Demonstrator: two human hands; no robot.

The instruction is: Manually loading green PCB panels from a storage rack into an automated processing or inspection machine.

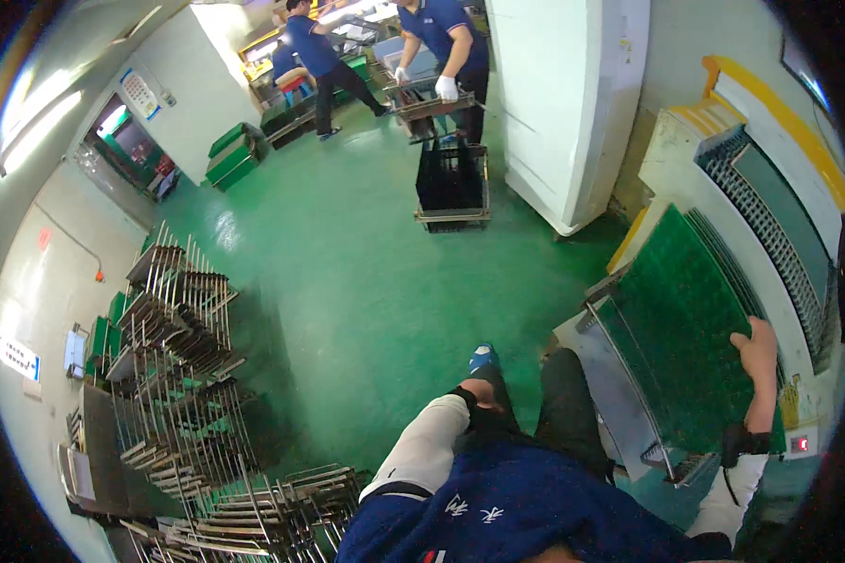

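The right hand [757, 361] is up against the near right edge of a green board [685, 338], fingers pressed on it, thumb out to the side. Whether the fingers curl round the edge, I cannot tell. The board is a flat, thin rectangular panel, dark green with a fine speckled surface. It tilts up, its long axis running from low beside the right wrist up and away toward the upper left, its broad face turned to the person. It rests in a grey metal tray [620, 413], smooth and sheet-like, which slopes down below the hand.

Beyond the right hand sits a cream machine [770, 178] with a yellow top rim and a row of close-set dark rollers, ribbed like a comb. A black strap wraps the right wrist over a white sleeve.

The left hand [479, 389] is well apart from the board, down by the knee, the forearm in white with a black cuff. It holds nothing that I can see; fingers open or curled, I cannot tell.

Off to the left of the left hand, stacks of metal racks [183, 375] stand on the glossy green floor [347, 281], thin rods sticking up in rows. Far ahead of both hands, a black slotted cart [452, 183] stands, and behind it a person in blue with white gloves.
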